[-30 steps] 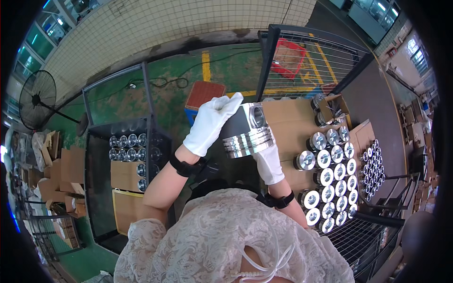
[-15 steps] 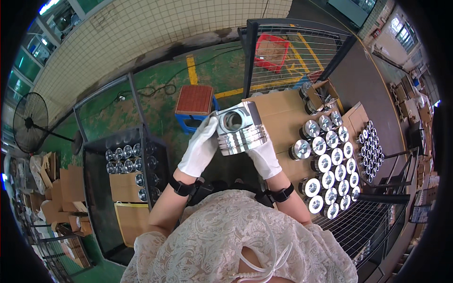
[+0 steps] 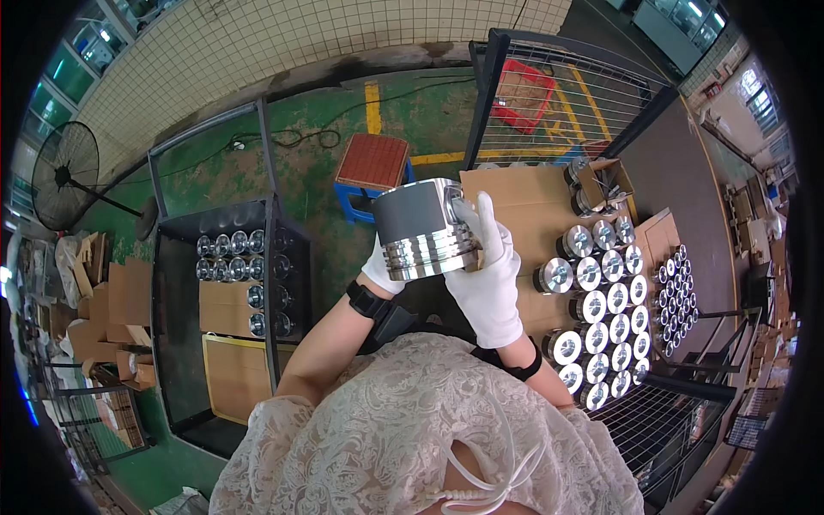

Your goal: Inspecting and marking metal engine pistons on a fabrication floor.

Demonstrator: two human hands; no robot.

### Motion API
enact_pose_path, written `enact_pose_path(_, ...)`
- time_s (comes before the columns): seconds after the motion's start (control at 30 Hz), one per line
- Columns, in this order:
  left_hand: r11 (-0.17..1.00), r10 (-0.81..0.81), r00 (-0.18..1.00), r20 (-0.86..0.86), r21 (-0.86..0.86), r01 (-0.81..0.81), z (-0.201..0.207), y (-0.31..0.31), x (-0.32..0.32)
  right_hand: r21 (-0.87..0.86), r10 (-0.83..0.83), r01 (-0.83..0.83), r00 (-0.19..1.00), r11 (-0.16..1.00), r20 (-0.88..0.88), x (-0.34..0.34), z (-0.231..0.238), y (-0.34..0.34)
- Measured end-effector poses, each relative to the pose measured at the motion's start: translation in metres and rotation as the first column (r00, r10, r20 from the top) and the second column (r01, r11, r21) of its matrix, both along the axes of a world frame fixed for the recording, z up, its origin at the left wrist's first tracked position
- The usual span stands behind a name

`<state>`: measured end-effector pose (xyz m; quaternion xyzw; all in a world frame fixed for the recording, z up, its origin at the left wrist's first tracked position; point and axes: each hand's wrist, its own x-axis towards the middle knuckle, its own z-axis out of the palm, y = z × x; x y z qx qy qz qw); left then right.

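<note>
Head view: compared with half a second ago, the piston (image 3: 419, 232) has turned, its dark skirt (image 3: 407, 215) facing up instead of its pin bore (image 3: 453, 199). The ringed end (image 3: 431, 256) points toward the torso (image 3: 421, 403), long axis nearly vertical in view. Left hand (image 3: 378, 269), mostly hidden behind, and right hand (image 3: 486, 287) clasp it midair, near the cardboard's (image 3: 506, 193) left edge.

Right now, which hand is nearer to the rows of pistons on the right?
Right. The right hand is at the right side of the held piston, with the rows of pistons further right. The left hand, partly hidden, is at that piston's left side, farther from them.
</note>
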<state>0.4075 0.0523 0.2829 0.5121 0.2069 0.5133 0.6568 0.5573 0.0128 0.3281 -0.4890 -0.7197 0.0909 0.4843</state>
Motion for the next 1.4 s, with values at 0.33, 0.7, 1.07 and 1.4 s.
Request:
enact_pose_path(0.33,0.950,0.254,0.953,0.166,-0.227,-0.214,0.010,-0.018,0.021,0.061,-0.293,-0.902,-0.202,0.428,-0.935,0.033,-0.022,0.001)
enact_pose_path(0.7,0.776,0.277,0.838,-0.471,0.623,0.094,0.031,-0.013,0.053,0.181,-0.087,-0.855,-0.253,0.486,-0.963,0.100,-0.070,0.025)
enact_pose_path(1.07,0.863,0.195,0.729,-0.656,0.468,0.190,-0.036,0.056,0.073,-0.910,-0.152,-0.361,0.907,0.204,-0.393,0.149,-0.091,0.053)
enact_pose_path(1.4,0.858,0.092,0.452,-0.887,0.301,0.417,-0.132,0.177,0.062,-0.897,-0.604,-0.441,0.706,0.034,-0.370,0.146,-0.267,0.135)
